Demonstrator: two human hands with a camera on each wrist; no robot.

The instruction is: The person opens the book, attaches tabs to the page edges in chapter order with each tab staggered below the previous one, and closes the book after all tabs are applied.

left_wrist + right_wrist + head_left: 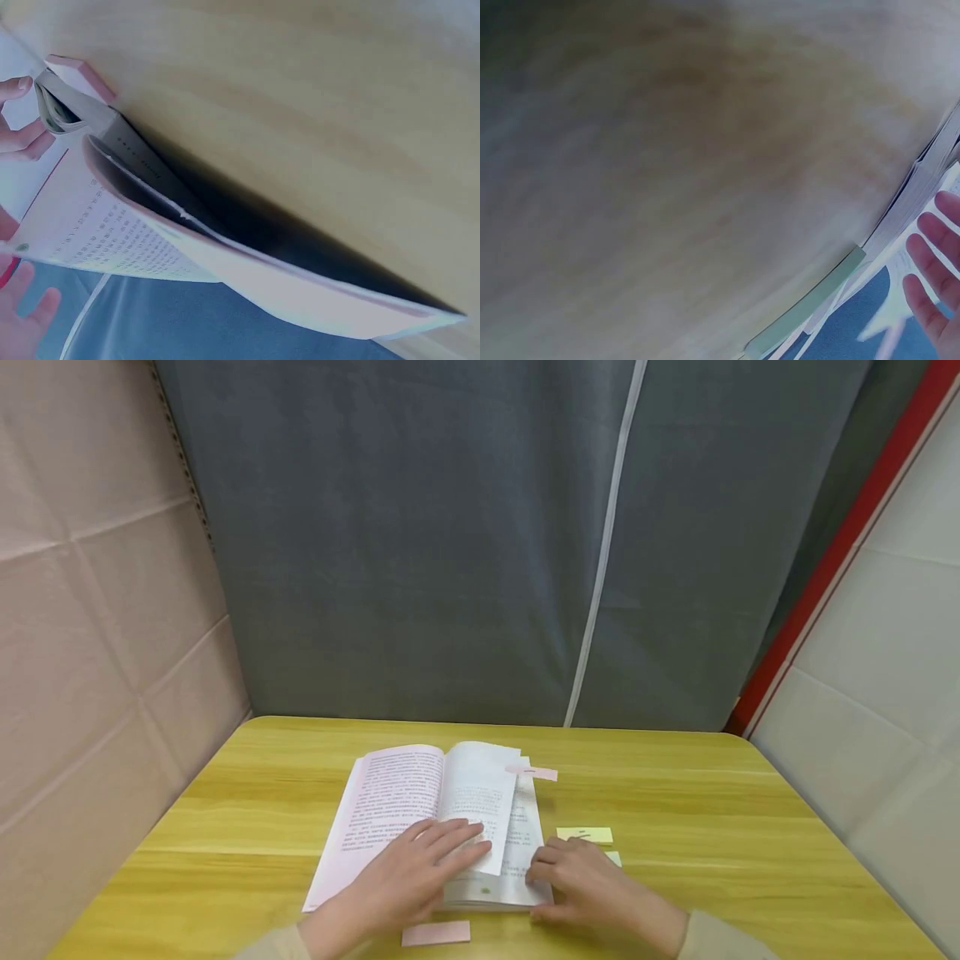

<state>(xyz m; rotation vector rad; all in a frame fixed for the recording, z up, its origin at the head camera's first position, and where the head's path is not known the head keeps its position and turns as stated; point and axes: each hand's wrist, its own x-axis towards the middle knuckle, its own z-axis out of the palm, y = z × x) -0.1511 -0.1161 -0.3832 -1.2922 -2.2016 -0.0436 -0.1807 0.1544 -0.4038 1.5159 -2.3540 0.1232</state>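
Toward the grey curtain (420,552), the open book (393,793) points its gutter (442,785).

Open book (142,232) on table (300,90), pink pad (79,76) beside, fingers (28,140) by curled pages (63,128).

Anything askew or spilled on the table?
In the open book, the upper right leaf slants across the page beneath instead of lining up. A pink strip juts past the edge, perhaps just a marker. No spill visible.
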